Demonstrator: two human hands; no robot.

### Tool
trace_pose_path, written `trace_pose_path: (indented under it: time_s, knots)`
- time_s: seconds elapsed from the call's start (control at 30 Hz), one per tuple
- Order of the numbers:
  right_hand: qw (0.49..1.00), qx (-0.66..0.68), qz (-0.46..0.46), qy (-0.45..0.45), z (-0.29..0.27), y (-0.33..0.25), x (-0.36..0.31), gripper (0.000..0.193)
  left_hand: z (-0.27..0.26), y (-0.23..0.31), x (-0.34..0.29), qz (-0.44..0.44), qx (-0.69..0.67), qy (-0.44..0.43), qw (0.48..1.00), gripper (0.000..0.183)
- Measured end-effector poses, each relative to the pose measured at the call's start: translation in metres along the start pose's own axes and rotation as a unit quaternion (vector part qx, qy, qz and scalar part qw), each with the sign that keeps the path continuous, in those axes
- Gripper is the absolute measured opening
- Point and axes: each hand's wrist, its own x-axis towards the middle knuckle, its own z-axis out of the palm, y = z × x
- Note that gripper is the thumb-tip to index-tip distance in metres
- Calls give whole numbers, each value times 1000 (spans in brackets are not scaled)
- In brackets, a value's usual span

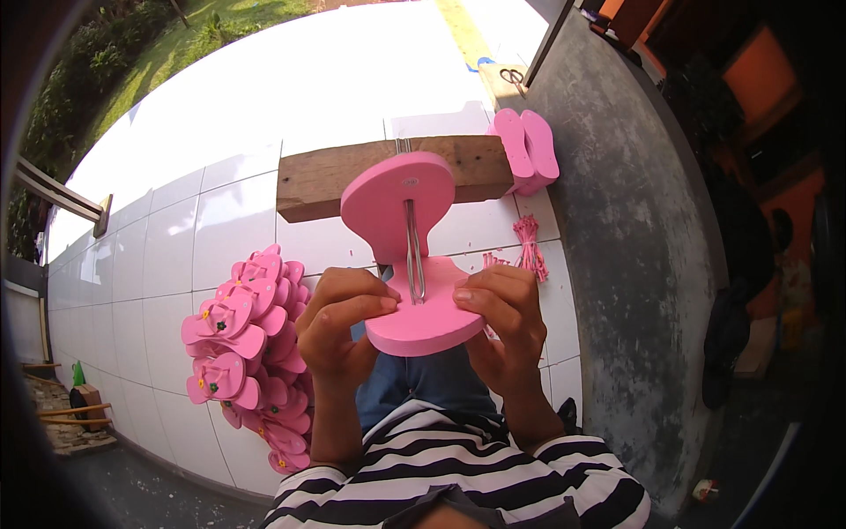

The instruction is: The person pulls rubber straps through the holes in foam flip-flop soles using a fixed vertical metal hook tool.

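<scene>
A pink flip-flop sole [425, 331] is bent sharply, its near end lying toward me and its far end standing up. My left hand [339, 322] grips the near part at its left edge, thumb on top. On the opposite edge my right hand [507, 317] pinches it in the same way. A thin metal prong tool [411, 242] runs down the middle of the sole, its lower tip meeting the surface between my thumbs. Behind the sole lies a thick wooden block [308, 182], and metal rods show at its top. The sole's underside is hidden.
Pink flip-flops with small flowers [227, 319] are heaped on the white tiles to my left. Far right stand stacked pink soles [539, 150], with a bundle of pink straps [529, 245] nearer me. Scissors [513, 79] lie beyond. A grey concrete ledge [608, 291] runs along the right.
</scene>
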Motion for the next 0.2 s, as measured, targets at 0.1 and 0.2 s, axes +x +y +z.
trace_pose_path:
  time_s: [0.1,0.2]
  knots:
    - [999,7,46,4,1,-5,5,45,1,11,2,-77,-18,5,997,26]
    - [996,-1,85,-4,0,-8,8,50,0,20,6,-171,-29,4,985,28]
